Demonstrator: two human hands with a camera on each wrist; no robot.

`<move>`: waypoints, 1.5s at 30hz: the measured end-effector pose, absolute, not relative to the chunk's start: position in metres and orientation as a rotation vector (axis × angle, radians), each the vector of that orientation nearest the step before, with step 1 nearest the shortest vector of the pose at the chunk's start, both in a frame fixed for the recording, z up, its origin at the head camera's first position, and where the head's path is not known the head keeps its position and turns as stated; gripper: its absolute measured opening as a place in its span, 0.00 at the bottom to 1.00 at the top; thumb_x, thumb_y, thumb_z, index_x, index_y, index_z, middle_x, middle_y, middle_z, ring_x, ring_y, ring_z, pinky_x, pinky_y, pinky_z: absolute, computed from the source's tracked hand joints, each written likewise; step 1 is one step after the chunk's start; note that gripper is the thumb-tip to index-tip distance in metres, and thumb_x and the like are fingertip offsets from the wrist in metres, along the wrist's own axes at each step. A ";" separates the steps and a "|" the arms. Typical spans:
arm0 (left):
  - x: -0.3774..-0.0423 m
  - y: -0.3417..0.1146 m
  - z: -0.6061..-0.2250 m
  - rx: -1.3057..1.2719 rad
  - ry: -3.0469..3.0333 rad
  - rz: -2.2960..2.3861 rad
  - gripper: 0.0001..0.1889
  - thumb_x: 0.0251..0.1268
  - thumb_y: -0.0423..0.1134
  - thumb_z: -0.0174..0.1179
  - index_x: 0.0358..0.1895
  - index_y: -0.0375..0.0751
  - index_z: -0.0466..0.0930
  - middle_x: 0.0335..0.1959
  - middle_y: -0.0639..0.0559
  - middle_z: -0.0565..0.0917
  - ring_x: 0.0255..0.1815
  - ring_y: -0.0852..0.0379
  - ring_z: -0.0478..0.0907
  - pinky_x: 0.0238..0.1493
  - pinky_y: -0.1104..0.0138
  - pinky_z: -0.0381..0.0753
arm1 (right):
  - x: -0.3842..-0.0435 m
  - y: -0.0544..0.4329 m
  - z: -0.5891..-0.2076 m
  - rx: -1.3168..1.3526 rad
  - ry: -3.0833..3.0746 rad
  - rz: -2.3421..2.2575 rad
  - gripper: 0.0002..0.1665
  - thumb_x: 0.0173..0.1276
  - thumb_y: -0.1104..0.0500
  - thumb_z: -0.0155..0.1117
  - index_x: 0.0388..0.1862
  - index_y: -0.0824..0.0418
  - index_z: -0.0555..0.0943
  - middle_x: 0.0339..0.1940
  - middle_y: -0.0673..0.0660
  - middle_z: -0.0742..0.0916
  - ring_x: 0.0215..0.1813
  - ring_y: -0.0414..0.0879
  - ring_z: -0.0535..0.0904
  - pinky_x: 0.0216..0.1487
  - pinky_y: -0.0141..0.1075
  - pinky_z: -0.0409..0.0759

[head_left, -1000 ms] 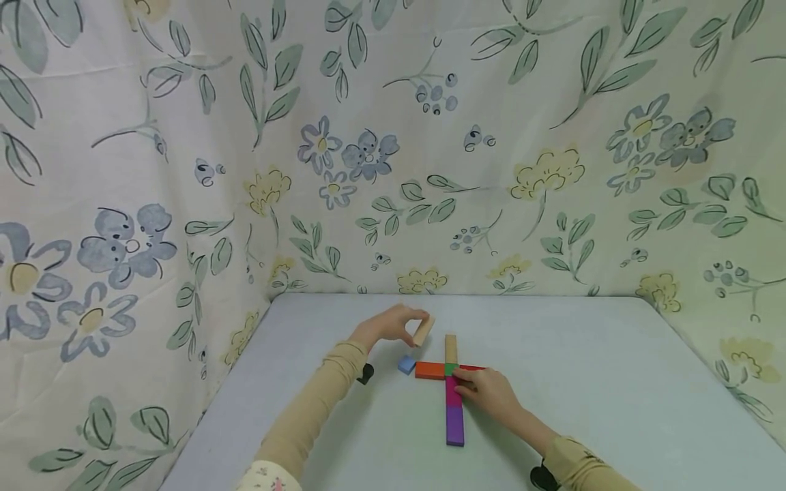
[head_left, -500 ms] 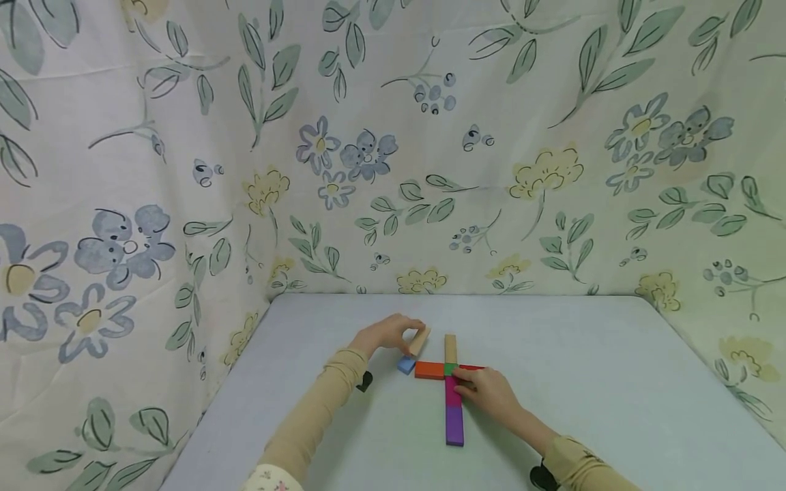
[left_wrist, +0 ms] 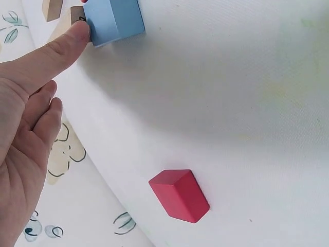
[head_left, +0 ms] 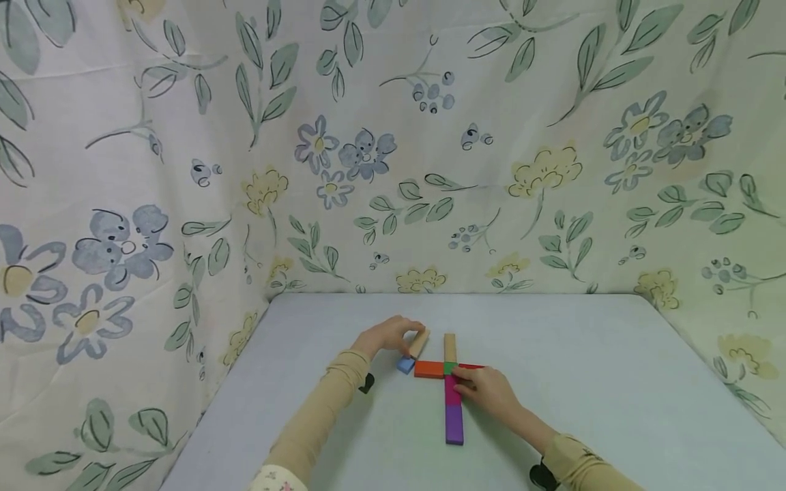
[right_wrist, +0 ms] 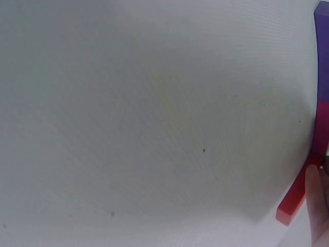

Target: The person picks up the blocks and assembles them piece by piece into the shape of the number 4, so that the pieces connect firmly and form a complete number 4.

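My left hand [head_left: 388, 335] pinches a plain wooden block [head_left: 420, 344] between thumb and fingers, tilted, its near end at the blue block [head_left: 406, 365]. In the left wrist view the thumb lies along the wooden block's end, right at the side of the blue block [left_wrist: 110, 21]. My right hand [head_left: 491, 394] rests at the crossing of a flat row of blocks, fingertips on the green block [head_left: 450, 369] and the magenta block [head_left: 453, 390]. Another plain wooden block [head_left: 450, 346] extends beyond the green one, an orange block [head_left: 429, 369] to its left, a red block [head_left: 471, 367] to its right, partly covered.
A purple block [head_left: 454, 425] ends the row on the near side. A loose red block [left_wrist: 180, 196] lies apart on the white table [head_left: 583, 341] in the left wrist view. Floral cloth [head_left: 368, 239] hangs behind and left of the table.
My left hand has lowered the wooden block toward me, from above the table to the blue block's far side, then held nearly still. The right hand has stayed at the crossing.
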State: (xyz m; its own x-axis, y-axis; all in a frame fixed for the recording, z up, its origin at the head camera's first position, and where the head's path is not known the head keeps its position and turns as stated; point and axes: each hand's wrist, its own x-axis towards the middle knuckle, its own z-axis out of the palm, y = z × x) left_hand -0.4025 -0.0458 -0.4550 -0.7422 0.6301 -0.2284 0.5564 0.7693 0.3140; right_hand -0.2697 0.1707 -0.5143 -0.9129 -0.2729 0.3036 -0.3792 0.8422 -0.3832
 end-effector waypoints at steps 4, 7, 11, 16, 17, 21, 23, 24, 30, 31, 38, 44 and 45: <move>-0.403 -0.047 -0.457 0.932 2.643 0.321 0.36 0.51 0.35 0.71 0.66 0.51 0.70 0.64 0.52 0.74 0.64 0.53 0.68 0.64 0.61 0.70 | -0.269 0.171 -0.516 0.507 -2.784 0.637 0.19 0.54 0.57 0.72 0.46 0.60 0.86 0.38 0.56 0.90 0.35 0.44 0.85 0.33 0.31 0.81; -0.404 -0.046 -0.457 0.932 2.644 0.310 0.36 0.51 0.35 0.71 0.66 0.51 0.70 0.63 0.52 0.75 0.63 0.53 0.68 0.64 0.62 0.70 | -0.270 0.171 -0.516 0.509 -2.777 0.639 0.19 0.55 0.57 0.72 0.46 0.60 0.86 0.37 0.56 0.90 0.34 0.44 0.85 0.32 0.30 0.80; -0.404 -0.046 -0.456 0.919 2.643 0.287 0.36 0.51 0.35 0.71 0.67 0.52 0.69 0.64 0.53 0.74 0.64 0.54 0.67 0.65 0.62 0.69 | -0.270 0.171 -0.517 0.510 -2.767 0.651 0.18 0.54 0.58 0.72 0.45 0.61 0.86 0.36 0.56 0.90 0.32 0.42 0.84 0.31 0.29 0.80; -0.405 -0.045 -0.457 0.892 2.642 0.277 0.36 0.51 0.35 0.71 0.67 0.52 0.69 0.64 0.54 0.73 0.65 0.54 0.66 0.66 0.63 0.68 | -0.269 0.171 -0.516 0.505 -2.763 0.656 0.18 0.54 0.58 0.72 0.45 0.61 0.86 0.35 0.56 0.90 0.31 0.41 0.84 0.30 0.28 0.79; -0.406 -0.044 -0.457 0.886 2.642 0.278 0.36 0.51 0.35 0.71 0.66 0.52 0.70 0.64 0.54 0.73 0.65 0.54 0.66 0.66 0.63 0.68 | -0.270 0.170 -0.516 0.503 -2.768 0.660 0.18 0.55 0.58 0.72 0.45 0.61 0.86 0.36 0.56 0.90 0.31 0.41 0.84 0.30 0.28 0.78; -0.407 -0.044 -0.458 0.868 2.640 0.286 0.36 0.50 0.35 0.71 0.66 0.51 0.70 0.65 0.53 0.73 0.66 0.54 0.65 0.67 0.62 0.67 | -0.269 0.170 -0.515 0.491 -2.780 0.660 0.18 0.55 0.57 0.72 0.45 0.60 0.86 0.36 0.56 0.90 0.32 0.42 0.84 0.30 0.27 0.78; -0.407 -0.045 -0.458 0.866 2.638 0.285 0.36 0.51 0.35 0.71 0.67 0.51 0.70 0.66 0.53 0.72 0.67 0.53 0.64 0.68 0.62 0.66 | -0.269 0.170 -0.514 0.495 -2.780 0.653 0.18 0.55 0.57 0.72 0.46 0.60 0.86 0.36 0.56 0.90 0.32 0.42 0.84 0.31 0.27 0.78; -0.407 -0.045 -0.458 0.869 2.638 0.285 0.36 0.51 0.35 0.71 0.66 0.51 0.70 0.66 0.53 0.72 0.68 0.53 0.64 0.68 0.61 0.66 | -0.269 0.170 -0.514 0.496 -2.780 0.650 0.18 0.55 0.58 0.72 0.46 0.61 0.86 0.36 0.56 0.90 0.32 0.42 0.84 0.30 0.27 0.78; -0.407 -0.045 -0.458 0.888 2.628 0.279 0.35 0.52 0.34 0.70 0.66 0.50 0.70 0.66 0.53 0.72 0.68 0.53 0.64 0.69 0.61 0.65 | -0.268 0.170 -0.513 0.499 -2.779 0.654 0.18 0.55 0.58 0.72 0.46 0.61 0.86 0.36 0.56 0.90 0.31 0.42 0.83 0.30 0.27 0.78; -0.407 -0.045 -0.458 0.888 2.627 0.279 0.35 0.52 0.34 0.70 0.66 0.50 0.70 0.66 0.53 0.72 0.68 0.53 0.64 0.69 0.61 0.65 | -0.268 0.170 -0.513 0.499 -2.776 0.655 0.18 0.54 0.58 0.72 0.45 0.61 0.86 0.35 0.56 0.90 0.31 0.41 0.83 0.30 0.27 0.78; -0.407 -0.046 -0.460 0.900 2.620 0.268 0.35 0.52 0.35 0.70 0.67 0.50 0.69 0.66 0.53 0.72 0.68 0.53 0.64 0.69 0.61 0.65 | -0.268 0.170 -0.514 0.512 -2.762 0.640 0.18 0.54 0.58 0.73 0.45 0.61 0.86 0.36 0.56 0.90 0.32 0.43 0.84 0.31 0.29 0.79; -0.408 -0.048 -0.462 0.915 2.616 0.270 0.35 0.53 0.35 0.69 0.67 0.50 0.69 0.67 0.53 0.72 0.68 0.53 0.64 0.69 0.61 0.64 | -0.268 0.170 -0.515 0.511 -2.765 0.626 0.19 0.54 0.57 0.73 0.46 0.60 0.86 0.36 0.56 0.90 0.34 0.44 0.85 0.32 0.31 0.80; -0.408 -0.048 -0.462 0.920 2.616 0.270 0.34 0.53 0.35 0.69 0.67 0.50 0.69 0.67 0.53 0.72 0.68 0.53 0.64 0.69 0.61 0.64 | -0.268 0.170 -0.515 0.511 -2.766 0.627 0.19 0.54 0.57 0.73 0.46 0.60 0.86 0.36 0.56 0.90 0.34 0.44 0.85 0.32 0.31 0.80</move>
